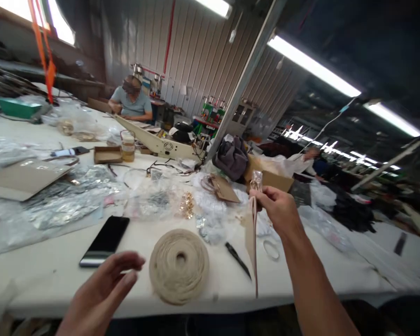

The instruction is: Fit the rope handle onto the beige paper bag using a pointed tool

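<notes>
My right hand [280, 207] pinches the upper end of a thin brown strap [255, 252], which hangs down over the table's near part. Clear plastic [256, 176] wraps the end above my fingers, and a flat beige piece [249, 233] shows beside the strap. My left hand [105, 289] hovers with nothing in it, thumb and fingers apart, just left of a beige roll of tape or cord [178, 284]. Behind that hand lies a black phone [107, 238]. A black pen-like tool [238, 260] rests between the roll and the strap.
Gold-coloured metal pieces [186, 205], plastic bags [70, 196] and a cardboard sheet [28, 177] lie on the white table. A pale ring [271, 250] is near my right wrist. Further back are a small open box [108, 155], a jar [128, 147] and a seated person [133, 102].
</notes>
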Tool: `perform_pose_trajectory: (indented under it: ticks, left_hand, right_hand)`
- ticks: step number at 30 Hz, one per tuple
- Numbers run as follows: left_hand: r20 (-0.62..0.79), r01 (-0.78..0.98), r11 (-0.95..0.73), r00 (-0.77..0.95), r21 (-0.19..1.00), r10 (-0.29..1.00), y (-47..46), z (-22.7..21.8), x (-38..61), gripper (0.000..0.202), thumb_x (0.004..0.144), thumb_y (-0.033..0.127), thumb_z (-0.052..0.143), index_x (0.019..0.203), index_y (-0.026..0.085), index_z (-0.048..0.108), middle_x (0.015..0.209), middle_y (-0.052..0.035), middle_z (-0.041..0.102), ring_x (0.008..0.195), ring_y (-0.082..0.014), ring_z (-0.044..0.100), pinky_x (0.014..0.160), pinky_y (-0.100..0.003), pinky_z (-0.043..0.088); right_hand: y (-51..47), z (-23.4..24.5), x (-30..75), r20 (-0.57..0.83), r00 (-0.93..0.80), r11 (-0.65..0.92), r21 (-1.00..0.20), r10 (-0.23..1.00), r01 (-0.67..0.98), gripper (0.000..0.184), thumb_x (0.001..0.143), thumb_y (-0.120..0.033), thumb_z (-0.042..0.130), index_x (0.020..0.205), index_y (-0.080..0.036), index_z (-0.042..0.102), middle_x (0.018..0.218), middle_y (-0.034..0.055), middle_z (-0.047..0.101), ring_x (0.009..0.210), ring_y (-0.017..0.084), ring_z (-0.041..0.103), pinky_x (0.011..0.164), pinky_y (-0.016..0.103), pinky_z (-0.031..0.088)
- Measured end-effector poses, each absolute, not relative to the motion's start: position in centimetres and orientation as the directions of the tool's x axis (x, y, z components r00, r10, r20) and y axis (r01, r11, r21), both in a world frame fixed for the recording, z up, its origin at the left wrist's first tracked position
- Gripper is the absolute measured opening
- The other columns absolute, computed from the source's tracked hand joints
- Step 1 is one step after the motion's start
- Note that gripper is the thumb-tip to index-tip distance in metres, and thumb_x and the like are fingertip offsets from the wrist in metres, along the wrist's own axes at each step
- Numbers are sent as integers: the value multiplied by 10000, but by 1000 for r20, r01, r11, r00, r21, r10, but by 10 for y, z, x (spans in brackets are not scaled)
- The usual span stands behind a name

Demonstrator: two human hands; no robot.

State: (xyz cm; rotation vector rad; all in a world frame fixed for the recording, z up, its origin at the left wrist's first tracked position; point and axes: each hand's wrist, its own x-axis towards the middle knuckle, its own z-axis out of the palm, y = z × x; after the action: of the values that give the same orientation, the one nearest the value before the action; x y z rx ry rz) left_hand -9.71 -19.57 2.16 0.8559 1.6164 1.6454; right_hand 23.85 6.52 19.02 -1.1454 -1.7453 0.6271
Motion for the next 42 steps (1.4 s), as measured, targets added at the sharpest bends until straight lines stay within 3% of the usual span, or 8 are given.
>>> perform_pose_trajectory:
  ticks: [4,9,12,16,21,29,35,42]
  left_hand:
    - [26,-123,-51,-197,991,980,-165,34,-80,637,942,529,781,1454,194,600,1431,-198,685,1207,-342,724,966,-448,640]
    - [15,122,8,-188,993,982,-135,-5,-79,697,905,478,776,1493,199,528,1429,-178,676,1187,-324,725,996,-494,620]
    - [43,305,30,-231,952,972,-129,-26,-89,645,868,442,757,1445,211,583,1319,-139,721,1151,-310,722,977,-474,608]
    - [57,371,64,-307,926,950,-127,-36,-93,438,881,428,708,1260,209,695,1182,-105,714,928,-261,706,797,-414,585]
    - [223,487,-48,-309,872,925,-116,-35,-80,137,912,361,672,872,231,660,1049,-70,668,993,-271,662,898,-433,543]
    - [222,557,4,-339,831,914,-115,-48,-79,251,893,454,725,1025,242,702,1119,-82,641,1066,-312,665,966,-494,573]
    - [260,560,-16,-358,828,897,-118,-54,-79,349,899,538,731,1059,230,708,1209,-115,654,1157,-344,658,979,-544,594]
    - [305,559,3,-457,829,836,-142,-49,-101,409,921,612,713,1107,251,757,1348,-133,653,1246,-362,657,860,-494,640]
  right_hand:
    - [-13,119,158,297,-264,394,-771,917,501,305,879,-434,804,715,-195,709,628,-4,656,576,162,591,534,251,412]
    - [-36,31,75,133,-221,218,-879,966,423,199,928,-363,767,830,-192,745,731,16,740,648,189,682,610,261,492]
    - [-39,9,76,235,-380,355,-891,895,283,263,1080,-371,611,942,-201,758,821,32,758,733,202,705,693,283,531]
    - [-47,-2,117,395,-399,546,-734,827,404,124,1058,-237,642,1039,-229,765,1023,64,751,994,260,701,917,372,549]
    - [-50,-19,148,359,-484,585,-654,798,480,311,951,-107,731,1221,-261,756,1226,83,690,1188,309,651,1069,471,549]
    - [-10,-22,160,412,-316,514,-758,854,402,251,1004,-156,684,1237,-231,740,1116,65,718,914,230,699,832,336,596]
    - [91,3,134,275,-406,490,-460,871,740,325,1048,-72,544,1284,-165,749,1260,130,728,1179,234,680,1044,295,501]
    - [148,-5,91,82,-428,429,-345,900,835,156,1027,-280,691,1037,-216,833,1070,121,797,1018,281,743,848,288,512]
